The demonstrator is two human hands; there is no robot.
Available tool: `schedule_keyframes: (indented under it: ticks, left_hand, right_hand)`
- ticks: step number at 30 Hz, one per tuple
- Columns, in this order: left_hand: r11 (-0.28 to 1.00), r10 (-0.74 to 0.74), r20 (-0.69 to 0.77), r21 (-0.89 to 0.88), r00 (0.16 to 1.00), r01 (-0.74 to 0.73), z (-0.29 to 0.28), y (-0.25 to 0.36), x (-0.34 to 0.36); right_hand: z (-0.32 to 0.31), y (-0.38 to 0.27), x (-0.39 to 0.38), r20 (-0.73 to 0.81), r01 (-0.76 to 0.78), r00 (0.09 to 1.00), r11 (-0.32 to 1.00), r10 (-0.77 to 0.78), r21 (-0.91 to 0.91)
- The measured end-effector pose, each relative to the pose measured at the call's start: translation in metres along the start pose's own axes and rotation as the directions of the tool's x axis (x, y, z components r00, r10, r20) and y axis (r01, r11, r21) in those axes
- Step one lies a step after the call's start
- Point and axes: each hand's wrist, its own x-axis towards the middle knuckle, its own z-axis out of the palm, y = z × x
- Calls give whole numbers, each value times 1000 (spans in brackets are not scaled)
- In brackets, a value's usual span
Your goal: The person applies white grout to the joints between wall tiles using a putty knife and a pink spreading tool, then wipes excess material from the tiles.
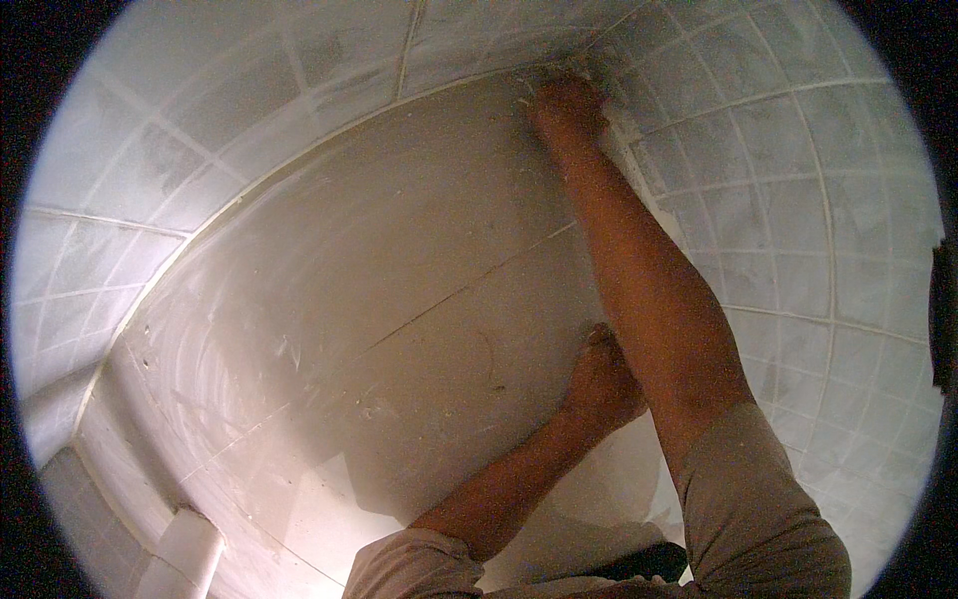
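Under both hands lay a broad, pale, dusty stone floor slab (379,290), judged heavy, stiff and slick. Left hand (602,384) pressed flat on it, holding nothing; right hand (567,108) curled at its far corner against grey tiled wall (778,180), grip unclear.

The right hand (567,108) blurs into the pale corner where the plastered surface (379,299) meets the tiled wall (798,200), so its fingers cannot be made out. The left hand (602,384) is partly hidden behind the right forearm. A white pipe (185,554) is cut off by the lower edge.
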Motion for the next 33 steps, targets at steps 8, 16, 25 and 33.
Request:
schedule_keyframes:
  ticks: [8, 16, 25, 33]
  left_hand:
    - [974, -16, -241, -221, 970, -39, 17, -6, -3]
    - [998, -37, 75, -40, 996, 40, 7, 5, -4]
    - [997, 27, 168, -79, 985, -14, -3, 11, 4]
    - [1000, -4, 130, 10, 992, 2, -14, 9, 2]
  right_hand:
    - [9, -48, -57, -254, 374, 912, 906, -321, 200]
    - [16, 32, -36, -150, 224, 958, 963, -246, -150]
    - [26, 69, 20, -138, 97, 979, 939, -149, -329]
    - [-24, 32, 14, 173, 173, 975, 962, -137, -211]
